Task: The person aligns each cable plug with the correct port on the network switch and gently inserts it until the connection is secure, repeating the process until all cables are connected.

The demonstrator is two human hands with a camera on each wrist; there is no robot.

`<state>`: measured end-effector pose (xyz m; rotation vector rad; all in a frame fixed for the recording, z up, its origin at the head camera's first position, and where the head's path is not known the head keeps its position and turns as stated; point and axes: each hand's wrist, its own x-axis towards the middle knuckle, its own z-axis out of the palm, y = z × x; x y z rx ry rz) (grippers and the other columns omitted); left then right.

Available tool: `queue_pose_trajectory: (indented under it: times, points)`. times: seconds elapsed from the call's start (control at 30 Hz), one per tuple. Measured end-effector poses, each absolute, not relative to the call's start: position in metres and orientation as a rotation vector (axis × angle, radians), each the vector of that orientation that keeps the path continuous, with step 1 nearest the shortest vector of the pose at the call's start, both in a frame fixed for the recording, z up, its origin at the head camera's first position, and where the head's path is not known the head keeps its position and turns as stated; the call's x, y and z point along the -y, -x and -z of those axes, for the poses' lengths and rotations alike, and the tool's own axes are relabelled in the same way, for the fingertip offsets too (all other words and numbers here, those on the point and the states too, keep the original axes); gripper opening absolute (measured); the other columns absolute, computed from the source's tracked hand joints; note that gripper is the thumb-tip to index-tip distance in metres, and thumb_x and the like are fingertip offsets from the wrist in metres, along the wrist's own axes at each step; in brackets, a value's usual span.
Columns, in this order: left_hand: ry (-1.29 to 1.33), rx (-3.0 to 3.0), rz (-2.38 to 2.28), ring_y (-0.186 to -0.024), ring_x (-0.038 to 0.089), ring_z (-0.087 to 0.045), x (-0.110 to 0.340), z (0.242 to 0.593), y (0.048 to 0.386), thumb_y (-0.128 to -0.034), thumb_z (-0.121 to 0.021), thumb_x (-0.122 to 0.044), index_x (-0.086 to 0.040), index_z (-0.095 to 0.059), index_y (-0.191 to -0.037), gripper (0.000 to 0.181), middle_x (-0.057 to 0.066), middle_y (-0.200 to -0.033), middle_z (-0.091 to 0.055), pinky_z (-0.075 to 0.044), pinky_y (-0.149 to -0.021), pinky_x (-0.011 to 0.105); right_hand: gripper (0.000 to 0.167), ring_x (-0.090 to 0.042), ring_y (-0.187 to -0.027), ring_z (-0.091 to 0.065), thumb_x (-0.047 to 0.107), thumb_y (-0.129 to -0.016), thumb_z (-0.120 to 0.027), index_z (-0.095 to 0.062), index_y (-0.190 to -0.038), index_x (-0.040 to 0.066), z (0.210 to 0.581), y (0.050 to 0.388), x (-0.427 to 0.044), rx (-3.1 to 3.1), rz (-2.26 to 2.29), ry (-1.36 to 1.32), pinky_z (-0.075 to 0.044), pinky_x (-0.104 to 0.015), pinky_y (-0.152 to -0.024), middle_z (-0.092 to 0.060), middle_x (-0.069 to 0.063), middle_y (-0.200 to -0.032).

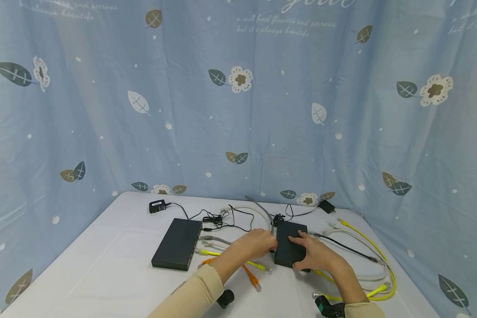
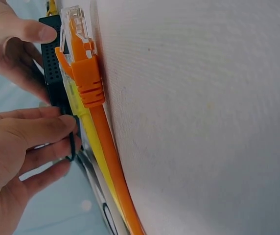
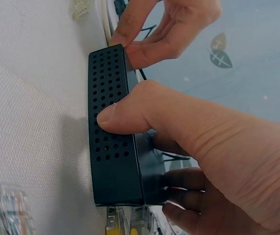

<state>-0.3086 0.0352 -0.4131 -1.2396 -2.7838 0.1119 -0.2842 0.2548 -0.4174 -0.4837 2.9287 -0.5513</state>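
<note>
On the table's right half sits a small black network switch [image 1: 287, 238], with perforated vents on the side [image 3: 108, 103] facing me. My right hand [image 1: 318, 255] holds it, the thumb pressed on the vented side and the fingers over the top. At the switch's left end my left hand [image 1: 258, 244] pinches a thin black power cable [image 2: 72, 147] between thumb and fingers; its plug is hidden by the fingertips. Cables with clear plugs, one yellow [image 3: 111, 229], enter the switch's right end. Beside the left hand lie an orange network cable [image 2: 87, 81] and a yellow one [image 2: 92, 134].
A larger black switch [image 1: 177, 244] lies on the left, with a power adapter [image 1: 157, 206] and tangled black cord [image 1: 214, 219] behind. Another adapter [image 1: 327, 206] lies at the back right. Looped yellow cable [image 1: 393, 282] and grey cables spread on the right. A curtain [image 1: 238, 119] hangs behind.
</note>
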Motion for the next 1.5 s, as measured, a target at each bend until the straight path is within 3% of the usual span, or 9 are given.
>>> queue_pose_trajectory:
  times: [0.8,1.5]
  points:
    - [1.252,2.816,0.017,-0.088,0.001,-0.066,-0.035,0.419,0.317,-0.0904,-0.07,-0.015,-0.025,-0.077,-0.102,0.017,-0.013,-0.099,-0.073,-0.052,-0.079,0.016,0.084,-0.06,-0.134,-0.034,0.034,-0.069,-0.086,-0.053,-0.142,0.01,0.42,0.284,-0.256,-2.917,0.592,0.504,-0.037,-0.068,-0.1,-0.032,-0.032,-0.153]
    - [1.253,2.718,-0.148,-0.065,0.001,-0.054,-0.034,0.417,0.32,-0.088,-0.072,-0.013,-0.025,-0.076,-0.08,0.015,-0.013,-0.078,-0.068,-0.046,-0.062,0.016,0.084,-0.06,-0.134,-0.033,0.034,-0.069,-0.086,-0.053,-0.143,0.011,0.418,0.285,-0.256,-2.915,0.593,0.501,-0.037,-0.068,-0.099,-0.032,-0.031,-0.153]
